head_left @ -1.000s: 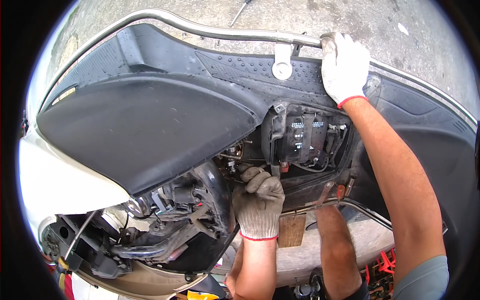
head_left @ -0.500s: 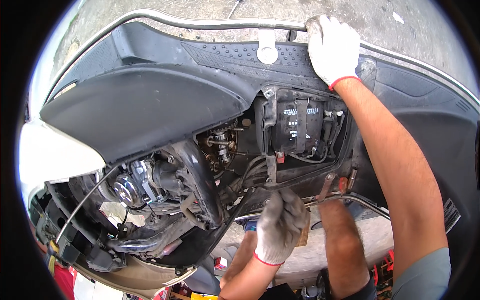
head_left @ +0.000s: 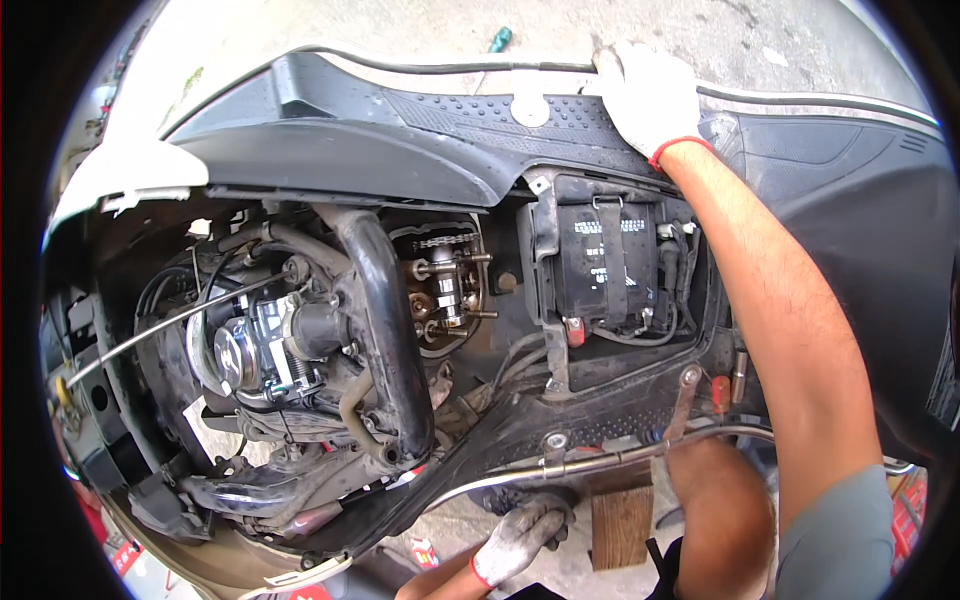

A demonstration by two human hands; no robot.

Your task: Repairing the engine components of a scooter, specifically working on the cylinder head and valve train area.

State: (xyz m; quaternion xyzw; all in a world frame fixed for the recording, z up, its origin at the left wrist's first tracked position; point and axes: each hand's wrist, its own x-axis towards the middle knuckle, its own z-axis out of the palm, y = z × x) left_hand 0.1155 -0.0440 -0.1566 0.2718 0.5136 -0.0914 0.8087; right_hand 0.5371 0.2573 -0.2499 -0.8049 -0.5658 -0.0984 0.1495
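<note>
My right hand [head_left: 652,97], in a white glove with a red cuff, is closed over the metal rail [head_left: 800,98] along the far side of a scooter's footboard [head_left: 440,110]. Below the near rail [head_left: 600,456], my gloved left hand [head_left: 522,540] is low, its fingers curled together beside a dark object [head_left: 525,498]; what they hold, if anything, is hidden. Between the rails, an uncovered bay shows a black battery [head_left: 605,265] under a strap. Left of it, the opened engine head shows a shiny camshaft [head_left: 447,285] and studs.
A thick black frame tube [head_left: 385,320] crosses beside the engine. A long-shafted screwdriver [head_left: 180,325] lies across the left side. A red-handled tool [head_left: 720,393] and a metal socket [head_left: 740,375] rest near the battery bay. A wooden block [head_left: 622,520] stands below; a teal-handled tool [head_left: 500,40] lies beyond.
My left hand has dropped from in front of the near rail to below it, toward me. My right hand stays on the far rail. The view has shifted, showing more of the engine.
</note>
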